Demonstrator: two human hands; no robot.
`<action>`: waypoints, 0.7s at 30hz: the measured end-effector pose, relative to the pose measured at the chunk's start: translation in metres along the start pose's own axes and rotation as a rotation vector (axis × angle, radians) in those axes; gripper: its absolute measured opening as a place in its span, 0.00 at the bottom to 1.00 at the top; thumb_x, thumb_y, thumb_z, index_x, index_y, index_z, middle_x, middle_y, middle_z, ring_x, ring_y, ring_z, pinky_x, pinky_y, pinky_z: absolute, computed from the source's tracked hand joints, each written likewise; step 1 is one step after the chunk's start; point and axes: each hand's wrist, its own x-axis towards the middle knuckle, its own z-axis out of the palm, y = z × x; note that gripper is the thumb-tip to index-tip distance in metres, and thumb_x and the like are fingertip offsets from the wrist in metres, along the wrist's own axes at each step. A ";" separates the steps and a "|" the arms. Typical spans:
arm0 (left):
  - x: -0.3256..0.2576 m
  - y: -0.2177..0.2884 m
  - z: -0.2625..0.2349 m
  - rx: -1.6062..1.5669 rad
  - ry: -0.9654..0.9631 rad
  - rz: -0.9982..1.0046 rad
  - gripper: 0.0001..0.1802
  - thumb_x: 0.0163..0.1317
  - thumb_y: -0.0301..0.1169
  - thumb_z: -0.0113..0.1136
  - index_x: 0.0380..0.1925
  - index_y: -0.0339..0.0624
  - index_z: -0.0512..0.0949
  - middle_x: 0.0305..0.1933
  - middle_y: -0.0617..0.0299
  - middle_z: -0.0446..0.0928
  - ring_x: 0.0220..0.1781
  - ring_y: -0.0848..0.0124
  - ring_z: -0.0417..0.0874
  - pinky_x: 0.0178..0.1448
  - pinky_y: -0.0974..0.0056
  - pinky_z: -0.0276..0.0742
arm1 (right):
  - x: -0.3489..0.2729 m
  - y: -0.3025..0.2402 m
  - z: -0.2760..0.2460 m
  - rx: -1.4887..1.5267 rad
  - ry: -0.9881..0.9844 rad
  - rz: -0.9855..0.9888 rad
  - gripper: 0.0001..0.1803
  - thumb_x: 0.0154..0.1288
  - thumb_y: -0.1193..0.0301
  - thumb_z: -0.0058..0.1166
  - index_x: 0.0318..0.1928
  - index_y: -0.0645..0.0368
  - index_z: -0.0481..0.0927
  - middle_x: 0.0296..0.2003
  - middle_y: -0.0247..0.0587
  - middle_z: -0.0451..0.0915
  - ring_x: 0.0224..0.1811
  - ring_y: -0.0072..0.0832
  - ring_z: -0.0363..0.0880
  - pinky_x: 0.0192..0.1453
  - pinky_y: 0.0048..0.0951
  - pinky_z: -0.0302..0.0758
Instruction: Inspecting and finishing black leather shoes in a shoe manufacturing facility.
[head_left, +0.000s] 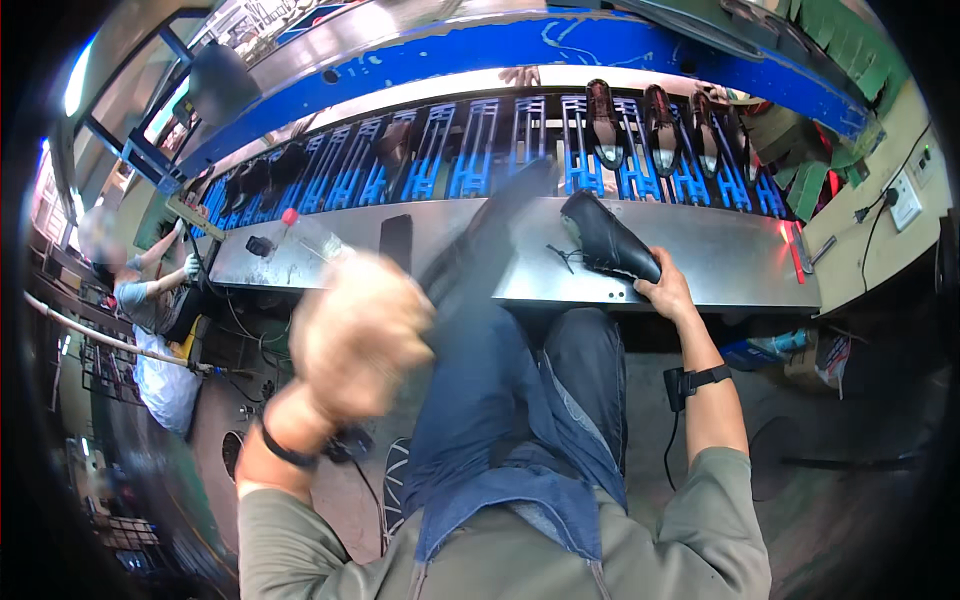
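Note:
My right hand (666, 286) grips one end of a black lace-up shoe (612, 238) resting on the steel bench top. Its loose lace (568, 258) trails to the left. My left hand (362, 335) is raised over the near edge of the bench, and motion smears its fingers. Just beyond that hand a long dark thing (490, 230) slants across the bench, too blurred to name. Whether the left hand touches it, I cannot tell. A flat black oblong object (396, 243) lies on the steel to its left.
Behind the steel bench (740, 265) runs a rack of blue supports (470, 150) carrying several dark shoes (604, 125). A blue beam (480, 52) spans above. Red-handled tool (801, 252) lies at the right end. Another person (160, 280) works at far left.

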 end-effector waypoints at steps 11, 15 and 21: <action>-0.216 0.001 0.142 -0.369 -0.211 -0.455 0.08 0.57 0.28 0.68 0.34 0.38 0.79 0.39 0.54 0.80 0.39 0.55 0.83 0.44 0.57 0.80 | -0.027 -0.119 -0.061 -0.454 0.137 -0.267 0.29 0.52 0.68 0.68 0.56 0.58 0.81 0.51 0.54 0.84 0.53 0.48 0.84 0.58 0.43 0.79; -0.220 -0.064 0.102 0.333 0.267 -0.617 0.20 0.54 0.28 0.68 0.47 0.35 0.76 0.56 0.48 0.74 0.58 0.54 0.76 0.61 0.54 0.73 | -0.079 -0.199 -0.094 -0.132 0.192 -0.356 0.27 0.56 0.68 0.72 0.55 0.64 0.79 0.43 0.41 0.85 0.46 0.25 0.84 0.53 0.28 0.79; -0.246 -0.169 0.128 -0.885 0.381 -1.337 0.22 0.70 0.39 0.64 0.53 0.32 0.80 0.48 0.56 0.84 0.51 0.70 0.82 0.55 0.66 0.76 | -0.107 -0.144 -0.024 0.433 -0.042 -0.069 0.22 0.58 0.69 0.66 0.52 0.63 0.78 0.39 0.31 0.80 0.40 0.19 0.77 0.48 0.23 0.75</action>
